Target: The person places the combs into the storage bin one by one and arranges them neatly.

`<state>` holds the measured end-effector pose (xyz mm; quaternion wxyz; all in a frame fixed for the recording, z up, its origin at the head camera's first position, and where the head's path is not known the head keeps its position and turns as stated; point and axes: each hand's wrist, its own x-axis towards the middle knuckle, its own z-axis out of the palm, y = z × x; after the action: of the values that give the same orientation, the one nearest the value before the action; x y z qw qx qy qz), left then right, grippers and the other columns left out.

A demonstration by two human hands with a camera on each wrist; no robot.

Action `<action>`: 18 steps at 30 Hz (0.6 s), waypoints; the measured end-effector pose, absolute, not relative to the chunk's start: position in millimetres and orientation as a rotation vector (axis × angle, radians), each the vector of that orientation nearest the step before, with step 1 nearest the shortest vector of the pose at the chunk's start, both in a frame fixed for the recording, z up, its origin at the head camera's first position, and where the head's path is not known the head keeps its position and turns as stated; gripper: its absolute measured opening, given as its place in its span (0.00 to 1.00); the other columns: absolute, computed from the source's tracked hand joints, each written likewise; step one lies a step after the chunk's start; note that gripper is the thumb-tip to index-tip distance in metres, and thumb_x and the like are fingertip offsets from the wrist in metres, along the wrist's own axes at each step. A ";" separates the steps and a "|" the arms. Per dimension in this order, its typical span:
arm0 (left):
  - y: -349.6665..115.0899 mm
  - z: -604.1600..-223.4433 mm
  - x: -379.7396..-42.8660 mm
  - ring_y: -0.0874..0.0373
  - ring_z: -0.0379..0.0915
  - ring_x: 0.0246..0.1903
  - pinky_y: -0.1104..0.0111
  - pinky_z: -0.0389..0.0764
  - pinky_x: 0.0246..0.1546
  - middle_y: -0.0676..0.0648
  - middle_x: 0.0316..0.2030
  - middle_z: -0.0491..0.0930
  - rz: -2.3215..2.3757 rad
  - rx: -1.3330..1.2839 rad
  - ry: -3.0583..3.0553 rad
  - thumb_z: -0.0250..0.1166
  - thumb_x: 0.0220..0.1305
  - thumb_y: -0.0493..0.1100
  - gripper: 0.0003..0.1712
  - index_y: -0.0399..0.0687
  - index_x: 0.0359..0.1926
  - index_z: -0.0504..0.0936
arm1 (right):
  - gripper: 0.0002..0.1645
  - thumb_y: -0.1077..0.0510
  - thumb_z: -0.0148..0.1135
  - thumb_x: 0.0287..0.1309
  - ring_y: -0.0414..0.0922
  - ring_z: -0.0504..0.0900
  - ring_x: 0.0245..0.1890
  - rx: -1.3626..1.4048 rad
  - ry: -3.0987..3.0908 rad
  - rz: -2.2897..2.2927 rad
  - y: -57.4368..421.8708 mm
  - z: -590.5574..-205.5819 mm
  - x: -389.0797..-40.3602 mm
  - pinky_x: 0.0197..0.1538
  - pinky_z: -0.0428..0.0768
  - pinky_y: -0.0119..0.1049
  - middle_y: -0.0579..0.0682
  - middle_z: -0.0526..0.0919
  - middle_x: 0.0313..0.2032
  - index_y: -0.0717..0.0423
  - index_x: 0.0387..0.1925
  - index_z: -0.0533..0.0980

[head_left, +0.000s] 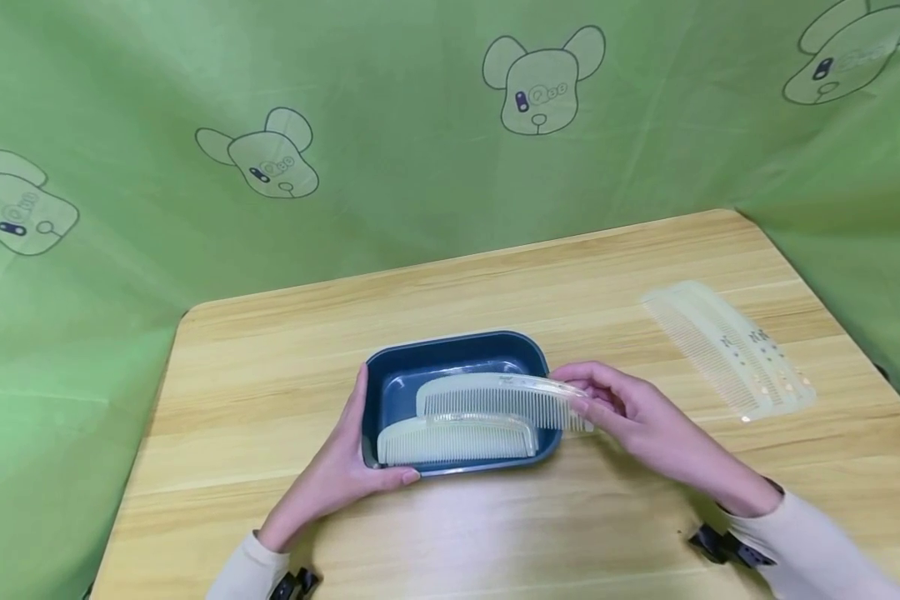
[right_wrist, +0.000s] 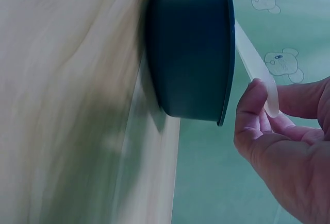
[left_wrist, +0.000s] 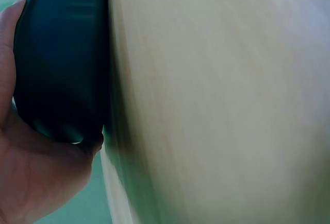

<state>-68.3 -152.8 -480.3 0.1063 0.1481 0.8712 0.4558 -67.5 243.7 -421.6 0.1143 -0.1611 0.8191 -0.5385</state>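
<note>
A dark blue rectangular tray (head_left: 450, 353) stands on the table, with a pale translucent comb (head_left: 457, 442) lying along its front side. My left hand (head_left: 345, 467) grips the tray's left end, fingers along the side wall and thumb at the front rim. In the left wrist view that hand (left_wrist: 41, 172) wraps the corner of the tray (left_wrist: 62, 64). My right hand (head_left: 637, 417) pinches the right end of a second pale comb (head_left: 487, 385), which slants over the tray above the first one. The right wrist view shows this comb (right_wrist: 258, 69) held between thumb and fingers beyond the tray's rim.
Several more pale combs (head_left: 727, 350) lie overlapping on the wooden table (head_left: 270, 358), to the right of my right hand. Green cloth (head_left: 405, 192) printed with bear heads hangs behind the table and at its sides.
</note>
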 end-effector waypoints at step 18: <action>-151.8 -480.6 -68.9 0.49 0.33 0.80 0.38 0.48 0.74 0.55 0.82 0.30 1.342 0.440 2.565 0.83 0.43 0.65 0.84 0.74 0.80 0.24 | 0.19 0.62 0.63 0.69 0.40 0.76 0.31 -0.496 2.421 -1.513 221.0 -424.1 -68.9 0.31 0.79 0.29 0.49 0.84 0.38 0.49 0.60 0.79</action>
<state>-68.9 -151.8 -480.6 0.1065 0.1495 0.8710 0.4558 -68.9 221.0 -424.1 0.1217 -0.1698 0.8292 -0.5184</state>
